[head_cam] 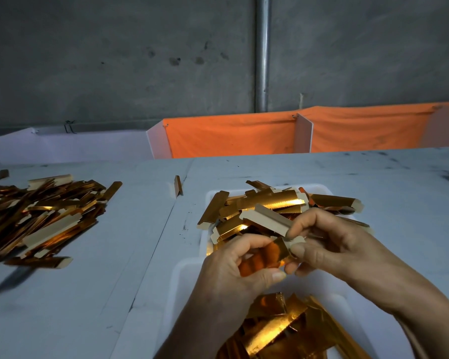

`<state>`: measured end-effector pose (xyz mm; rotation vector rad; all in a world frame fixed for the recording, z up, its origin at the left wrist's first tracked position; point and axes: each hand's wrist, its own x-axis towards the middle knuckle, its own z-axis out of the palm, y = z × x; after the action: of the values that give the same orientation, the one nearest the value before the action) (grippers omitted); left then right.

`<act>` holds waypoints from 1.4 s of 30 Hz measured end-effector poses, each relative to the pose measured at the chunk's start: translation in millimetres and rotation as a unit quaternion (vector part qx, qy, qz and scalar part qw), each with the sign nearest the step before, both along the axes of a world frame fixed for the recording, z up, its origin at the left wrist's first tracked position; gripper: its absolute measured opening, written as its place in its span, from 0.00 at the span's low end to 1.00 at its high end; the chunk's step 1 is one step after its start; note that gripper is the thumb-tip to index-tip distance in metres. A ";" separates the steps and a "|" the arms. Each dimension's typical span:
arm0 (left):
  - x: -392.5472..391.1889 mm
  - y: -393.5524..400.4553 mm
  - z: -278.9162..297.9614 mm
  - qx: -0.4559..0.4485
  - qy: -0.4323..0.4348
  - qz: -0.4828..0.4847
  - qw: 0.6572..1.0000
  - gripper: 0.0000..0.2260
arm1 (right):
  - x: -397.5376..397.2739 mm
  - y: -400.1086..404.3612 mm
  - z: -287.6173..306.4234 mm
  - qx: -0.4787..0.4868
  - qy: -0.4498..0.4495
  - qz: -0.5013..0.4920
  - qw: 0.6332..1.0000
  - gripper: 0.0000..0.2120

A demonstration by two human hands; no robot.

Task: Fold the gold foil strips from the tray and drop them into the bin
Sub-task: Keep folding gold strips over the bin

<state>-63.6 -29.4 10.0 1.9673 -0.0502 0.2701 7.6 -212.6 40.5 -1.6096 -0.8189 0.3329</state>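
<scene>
Grey wall behind white table point(347, 182). Gold strip point(275, 251) pinched between left hand point(233, 265) and right hand point(329, 242) above tray point(210, 195); folding judged underway. Drop into bin required next; bin not identified.

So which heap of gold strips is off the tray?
The big heap at far left, lying straight on the white table; the others sit in the white tray.

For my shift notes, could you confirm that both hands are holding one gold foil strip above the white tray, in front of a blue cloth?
Not quite: the cloth is orange, not blue. The head view shows the left hand and right hand holding one gold foil strip above the white tray.
</scene>
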 end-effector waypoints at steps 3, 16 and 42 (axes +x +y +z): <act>-0.6 -0.7 1.6 -0.016 -0.020 -0.019 0.999 0.19 | -0.8 0.8 1.7 0.006 -0.014 -0.005 1.000 0.09; -1.9 -2.6 -0.4 0.114 -0.072 0.017 0.991 0.12 | -2.4 8.6 -1.9 -0.026 0.091 0.012 0.995 0.03; -1.6 -1.2 -2.3 0.131 -0.058 0.012 0.990 0.17 | 5.0 7.6 -8.7 0.012 0.278 0.038 0.960 0.15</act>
<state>-65.2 -30.7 7.7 2.2124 -0.1440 0.4122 12.5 -204.9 31.8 -1.3612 -0.4465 0.7863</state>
